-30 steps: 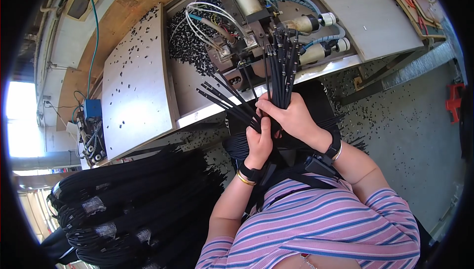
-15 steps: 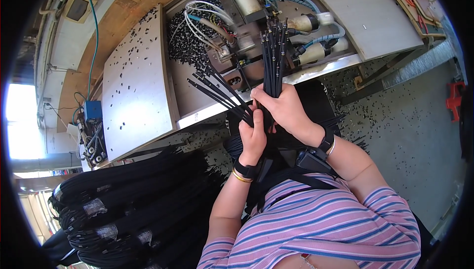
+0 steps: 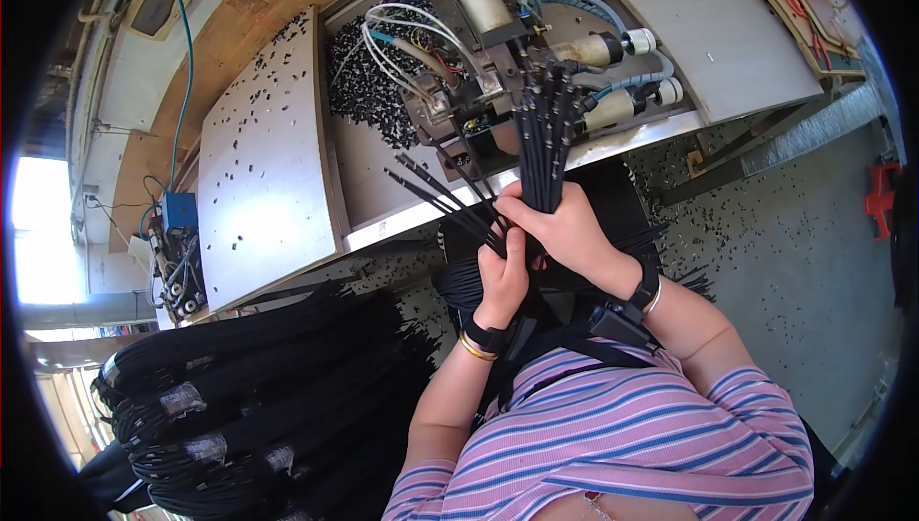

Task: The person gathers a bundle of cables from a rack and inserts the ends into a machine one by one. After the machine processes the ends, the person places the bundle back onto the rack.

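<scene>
My right hand [image 3: 565, 229] grips a thick bundle of black cables [image 3: 544, 138] that stands upright, its ends reaching up to the machine head [image 3: 479, 71]. My left hand [image 3: 504, 272] sits just below and left of it, fingers closed on a few separate black cables [image 3: 440, 194] that fan out to the upper left. Both hands touch each other in front of the metal bench edge. A dark band and a gold bangle circle each wrist.
A grey metal work plate [image 3: 258, 167] strewn with small black offcuts lies to the left. Heaps of taped black cable bundles [image 3: 239, 406] fill the lower left. Grey floor [image 3: 804, 263] scattered with black bits is at right. A blue electrical box [image 3: 179, 212] hangs at the bench's left.
My right hand has pushed the cable bundle upward, so its ends now reach the machine head. The left hand's loose cables stay fanned to the upper left.
</scene>
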